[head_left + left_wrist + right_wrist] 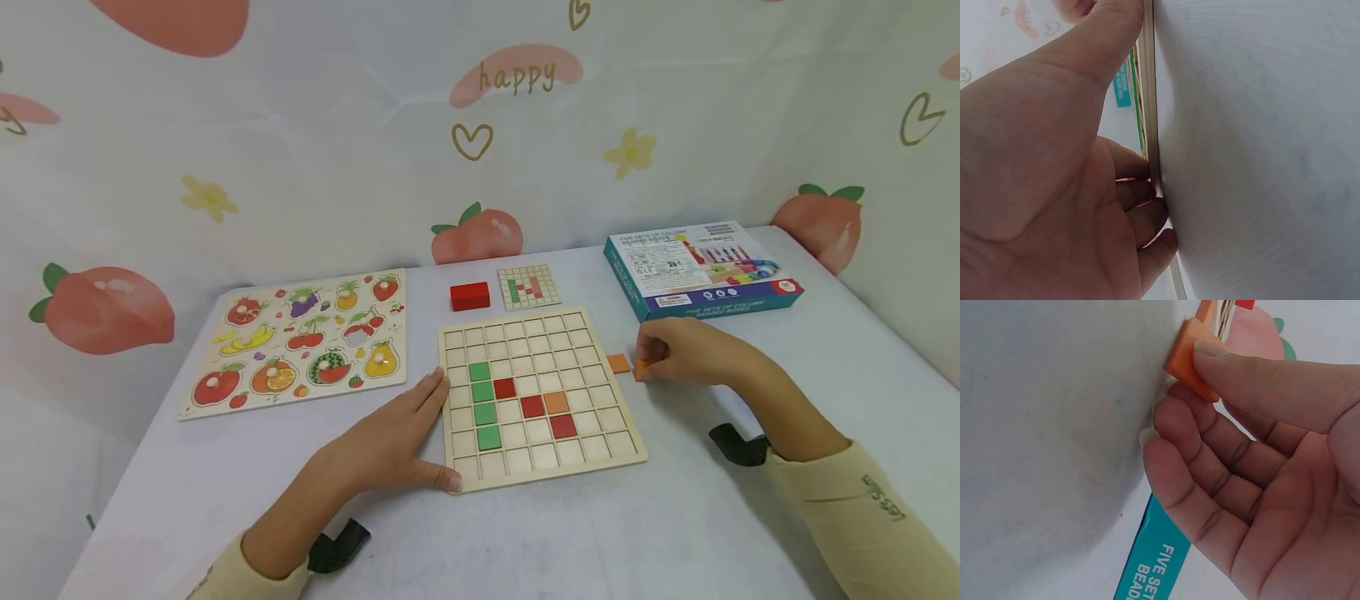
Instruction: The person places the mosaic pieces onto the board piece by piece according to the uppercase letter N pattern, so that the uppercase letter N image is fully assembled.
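A wooden grid board (600, 423) lies flat on the white table, holding a column of several green tiles (486, 413), three red tiles (532, 406) and one orange tile (556, 402). My left hand (382, 442) rests along the board's left edge, thumb at the near corner and the other fingers farther up the side. Off the board's right side, my right hand (690, 354) pinches another orange square tile (1184, 356) between thumb and fingers, low over the table. A loose orange tile (618, 363) lies between that hand and the board's right edge.
Behind the board are a red block (469, 297) and a small pattern card (528, 287) printed with a coloured grid. A fruit puzzle board (300, 333) lies at the left. At the back right is a teal-sided game box (705, 268), just beyond my right hand.
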`<state>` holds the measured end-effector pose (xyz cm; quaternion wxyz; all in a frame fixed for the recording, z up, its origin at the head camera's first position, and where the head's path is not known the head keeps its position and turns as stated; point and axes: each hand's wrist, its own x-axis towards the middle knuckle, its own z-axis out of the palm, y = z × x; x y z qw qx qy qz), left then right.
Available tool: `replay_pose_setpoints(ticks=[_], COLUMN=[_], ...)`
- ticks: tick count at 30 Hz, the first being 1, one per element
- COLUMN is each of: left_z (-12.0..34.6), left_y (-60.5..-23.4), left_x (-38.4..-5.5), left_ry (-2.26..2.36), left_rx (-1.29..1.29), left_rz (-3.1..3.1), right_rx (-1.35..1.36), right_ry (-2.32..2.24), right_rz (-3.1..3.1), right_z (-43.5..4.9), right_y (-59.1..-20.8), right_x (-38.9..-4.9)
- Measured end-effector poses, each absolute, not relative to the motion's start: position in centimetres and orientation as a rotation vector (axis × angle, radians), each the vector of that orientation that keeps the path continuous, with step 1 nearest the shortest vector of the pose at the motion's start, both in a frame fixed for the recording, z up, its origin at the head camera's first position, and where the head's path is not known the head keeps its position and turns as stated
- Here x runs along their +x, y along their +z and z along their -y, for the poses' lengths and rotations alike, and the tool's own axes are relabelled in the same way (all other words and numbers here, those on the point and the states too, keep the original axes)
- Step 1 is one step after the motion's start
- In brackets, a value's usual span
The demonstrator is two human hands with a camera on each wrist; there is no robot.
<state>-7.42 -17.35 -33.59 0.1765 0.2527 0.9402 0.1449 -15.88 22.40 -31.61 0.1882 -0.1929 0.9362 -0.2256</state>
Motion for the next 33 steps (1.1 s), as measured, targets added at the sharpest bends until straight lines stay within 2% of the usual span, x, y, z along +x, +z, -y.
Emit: replay_pose_setpoints(ticks=[18,33], left_z=[17.4,17.4], left_y=[-33.6,-33.6], left_x=[-7.5,-7.4], left_ry=[0.404,0.416], left_rx=[0.716,0.737], left_rz=[-2.662,-2.666], right_rx=[-0.638,-0.701], right_ry=[-0.806,-0.848], right_rz=[-2.553,-2.517], right_z=[-20.9,-18.4], right_y=[-30.1,-30.0], right_x=[-14.7,-15.3])
